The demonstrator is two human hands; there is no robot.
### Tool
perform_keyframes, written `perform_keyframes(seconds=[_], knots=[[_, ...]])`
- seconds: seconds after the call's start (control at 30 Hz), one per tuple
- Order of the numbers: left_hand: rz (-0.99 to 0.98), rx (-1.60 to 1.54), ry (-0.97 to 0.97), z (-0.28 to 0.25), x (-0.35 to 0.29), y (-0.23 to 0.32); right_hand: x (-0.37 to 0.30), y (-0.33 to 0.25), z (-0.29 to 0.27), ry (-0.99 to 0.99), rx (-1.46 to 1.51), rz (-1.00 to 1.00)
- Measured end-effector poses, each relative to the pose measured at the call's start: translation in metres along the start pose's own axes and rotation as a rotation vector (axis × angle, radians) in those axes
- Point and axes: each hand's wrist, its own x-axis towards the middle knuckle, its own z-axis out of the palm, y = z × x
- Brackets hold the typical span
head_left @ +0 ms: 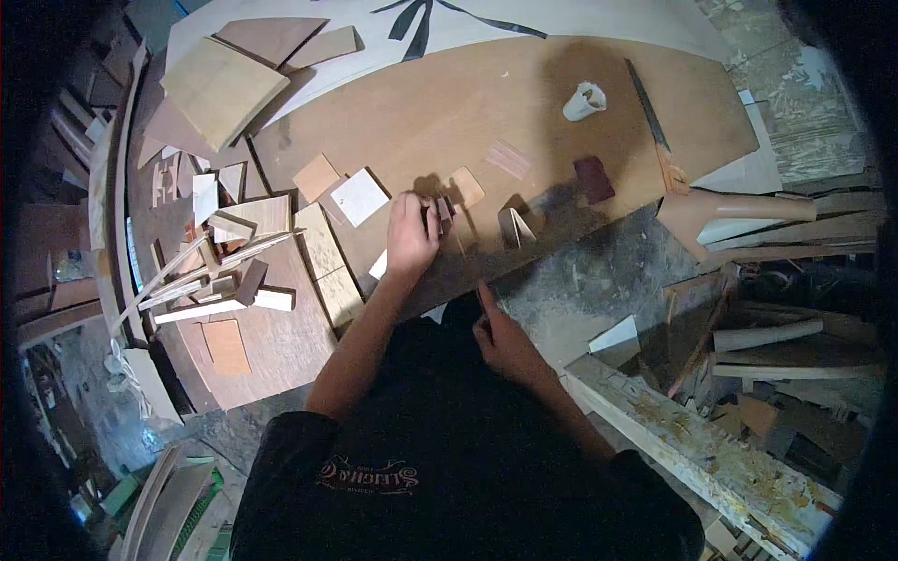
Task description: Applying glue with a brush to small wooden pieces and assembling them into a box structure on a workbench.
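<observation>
A broad brown wooden tabletop (402, 122) with a curved far edge and a near edge slanting up to the right fills the middle, its widest stretch of bare surface running from the centre toward the far edge. The person's black short-sleeved shirt (449, 421) lies against the near edge. Beyond the far edge spreads a white sheet (599, 19) with black strips (418, 28); off the left edge, a pinkish-brown wooden panel (281, 351) carries a jumbled heap of pale wood offcuts (220, 280), leaving little room on that side. The bare left hand (412, 238), over the tabletop near its near edge, has its fingers closed around a small dark reddish-brown block (446, 214); whether the block touches the surface cannot be told. The bare right hand (502, 341) points its index finger at the near edge, other fingers curled; whether it grips anything cannot be told. The shirt's chest bears pale lettering with scrollwork, upside down from here. Between the left hand and the left edge lies a white square piece (359, 196); toward the right end stand a white cup-like cylinder (585, 101) and, nearer the near edge, a flat maroon square (592, 179). A pale V-shaped folded piece (514, 227) stands between the block and the maroon square, while a small tan square (466, 187) lies just beside the block.
</observation>
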Motion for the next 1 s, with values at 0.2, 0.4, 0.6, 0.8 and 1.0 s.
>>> perform_keyframes(seconds=[0.2, 0.4, 0.6, 0.8, 1.0], knots=[[0.013, -0.001, 0.022, -0.003, -0.001, -0.001, -0.014, -0.004, -0.003, -0.122, 0.065, 0.122], [-0.040, 0.060, -0.049, -0.004, 0.001, 0.006, -0.005, 0.012, 0.009, 0.041, 0.062, 0.026], [-0.051, 0.079, -0.013, 0.000, -0.001, -0.001, 0.004, 0.010, -0.001, 0.065, 0.019, -0.001], [-0.039, 0.090, -0.003, -0.001, -0.001, 0.000, -0.003, -0.003, -0.011, 0.197, -0.070, -0.184], [-0.019, 0.058, 0.039, 0.000, -0.001, 0.000, -0.017, -0.019, -0.015, 0.173, -0.254, -0.015]])
